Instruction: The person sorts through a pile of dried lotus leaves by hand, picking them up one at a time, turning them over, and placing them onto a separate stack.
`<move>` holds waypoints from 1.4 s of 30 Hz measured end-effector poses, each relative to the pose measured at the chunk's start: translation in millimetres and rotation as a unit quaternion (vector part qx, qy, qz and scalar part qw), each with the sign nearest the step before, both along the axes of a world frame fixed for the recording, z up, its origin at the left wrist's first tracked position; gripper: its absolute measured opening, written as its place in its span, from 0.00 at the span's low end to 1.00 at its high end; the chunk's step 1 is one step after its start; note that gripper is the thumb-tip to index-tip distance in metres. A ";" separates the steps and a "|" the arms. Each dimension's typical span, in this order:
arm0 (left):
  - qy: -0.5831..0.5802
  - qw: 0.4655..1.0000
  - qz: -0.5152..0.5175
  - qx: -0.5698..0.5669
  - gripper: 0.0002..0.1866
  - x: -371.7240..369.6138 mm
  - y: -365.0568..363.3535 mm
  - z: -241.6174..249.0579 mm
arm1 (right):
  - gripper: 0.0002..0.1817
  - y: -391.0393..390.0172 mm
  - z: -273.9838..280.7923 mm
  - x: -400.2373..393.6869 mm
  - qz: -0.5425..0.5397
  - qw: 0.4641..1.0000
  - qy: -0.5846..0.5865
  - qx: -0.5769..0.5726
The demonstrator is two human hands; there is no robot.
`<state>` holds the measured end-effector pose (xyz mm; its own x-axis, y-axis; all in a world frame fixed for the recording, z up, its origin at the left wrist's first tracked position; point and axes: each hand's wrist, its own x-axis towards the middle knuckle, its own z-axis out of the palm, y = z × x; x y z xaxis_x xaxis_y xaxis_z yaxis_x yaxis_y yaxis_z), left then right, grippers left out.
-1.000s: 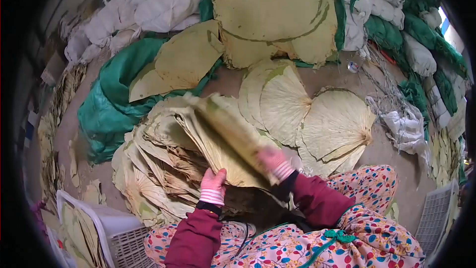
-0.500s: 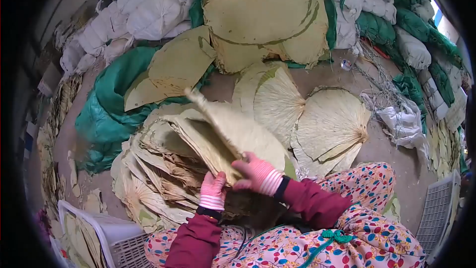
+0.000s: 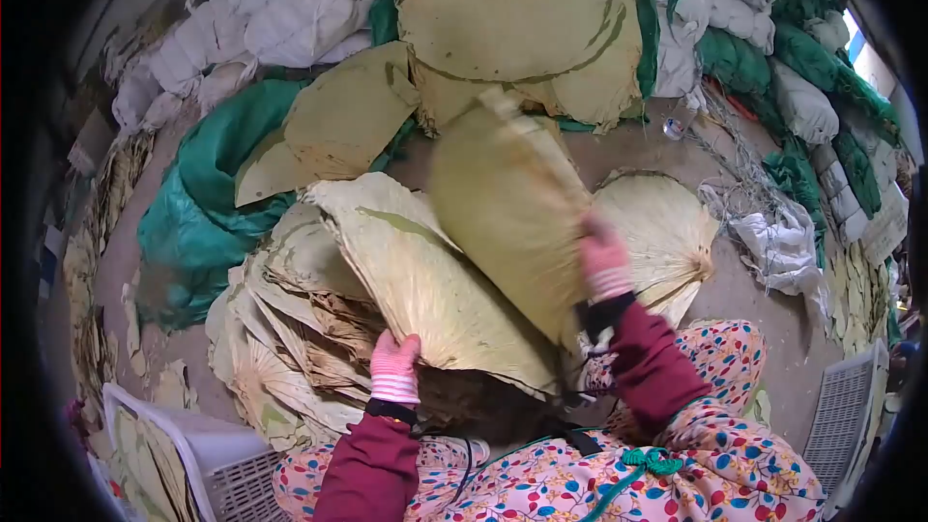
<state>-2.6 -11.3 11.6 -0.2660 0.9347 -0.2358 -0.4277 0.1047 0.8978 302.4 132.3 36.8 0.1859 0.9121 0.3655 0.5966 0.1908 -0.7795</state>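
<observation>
My left hand (image 3: pixel 394 368), in a pink and white striped glove, pinches the near edge of a pale folded dried leaf (image 3: pixel 435 290). My right hand (image 3: pixel 605 256), in a matching glove, grips a greenish dried leaf (image 3: pixel 503 203) by its right side. That leaf is tilted up and blurred by motion. Beneath the left hand's leaf lies a heap of dried leaves (image 3: pixel 280 358), some brown and crumpled. To the right of my right hand, a fan-shaped pile of dried leaves (image 3: pixel 652 222) rests on the floor, partly hidden by my arm.
A large leaf stack (image 3: pixel 517 19) in green wrapping stands at the back, before white sacks (image 3: pixel 309 24). Green sheeting (image 3: pixel 208 203) lies at the left. White plastic baskets stand at the lower left (image 3: pixel 184 425) and lower right (image 3: pixel 843 416). Stringy scraps (image 3: pixel 749 193) lie at the right.
My right hand has moved up and right with its leaf, swinging it away from the left hand's leaf. My left hand has shifted slightly left, and its leaf now lies more spread out.
</observation>
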 end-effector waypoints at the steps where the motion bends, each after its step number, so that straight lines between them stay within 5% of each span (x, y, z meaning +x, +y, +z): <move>1: 0.017 1.000 0.014 -0.014 0.15 -6.1 1.4 -3.9 | 0.17 16.9 2.6 38.9 -0.028 0.998 0.045 0.044; 4: 0.070 0.996 0.039 -0.032 0.16 -19.6 1.6 -16.6 | 0.24 36.7 9.3 156.8 -0.163 0.979 -0.065 0.102; 6: 0.033 0.999 0.040 -0.015 0.16 -16.1 2.1 -11.5 | 0.22 32.5 37.0 196.4 -0.251 0.958 -0.110 -0.084; 9: 0.006 1.000 0.029 0.009 0.17 -6.8 2.9 4.2 | 0.32 10.7 64.8 162.0 -0.361 0.782 -0.418 -0.289; 10: 0.001 0.999 0.029 0.023 0.17 -4.2 3.9 3.8 | 0.39 14.9 60.7 153.7 -0.324 0.768 -0.455 -0.314; 11: -0.004 0.999 0.029 0.035 0.17 -2.1 3.8 2.9 | 0.39 18.9 34.1 151.5 -0.239 0.811 -0.494 -0.204; 12: 0.006 1.000 0.006 -0.007 0.19 -4.1 1.7 3.9 | 0.41 22.6 6.1 134.7 -0.113 0.875 -0.453 -0.127; 14: -0.025 1.000 -0.002 0.018 0.20 2.8 3.1 6.5 | 0.40 -4.0 15.8 30.6 0.123 0.943 -0.254 -0.174; 17: -0.060 0.998 -0.036 0.006 0.22 8.7 2.5 10.6 | 0.39 -68.9 34.1 -89.0 0.402 0.893 -0.134 -0.149; 19: -0.065 0.997 -0.031 0.007 0.22 18.8 0.6 18.3 | 0.36 -89.9 40.6 -137.4 0.437 0.852 -0.189 -0.218; 22: -0.071 0.997 -0.043 -0.004 0.22 9.6 2.2 31.5 | 0.29 -90.5 16.5 -155.0 0.441 0.858 -0.166 -0.206; 25: -0.057 0.997 -0.051 -0.027 0.20 -1.7 -2.6 22.8 | 0.25 -79.7 11.4 -145.8 0.503 0.835 -0.059 -0.217; 35: -0.142 0.989 -0.036 -0.028 0.18 -3.2 -4.0 20.6 | 0.21 -83.6 34.6 -162.7 0.429 0.861 -0.135 -0.237; 39: -0.105 0.993 0.004 -0.048 0.18 -11.6 -1.6 10.6 | 0.15 -49.1 -8.8 -136.0 0.339 0.883 0.102 -0.309; 40: -0.068 0.995 0.021 -0.073 0.17 -16.0 -0.7 6.0 | 0.13 -30.9 -21.0 -117.7 0.319 0.933 -0.106 -0.128; 41: -0.034 0.994 0.040 -0.095 0.15 -17.8 1.5 1.3 | 0.11 -8.5 -37.2 -94.7 0.275 0.909 -0.307 0.065; 42: -0.020 0.991 0.096 -0.086 0.16 -16.6 5.1 -3.6 | 0.04 16.8 -57.5 -74.1 0.125 0.938 -0.324 0.015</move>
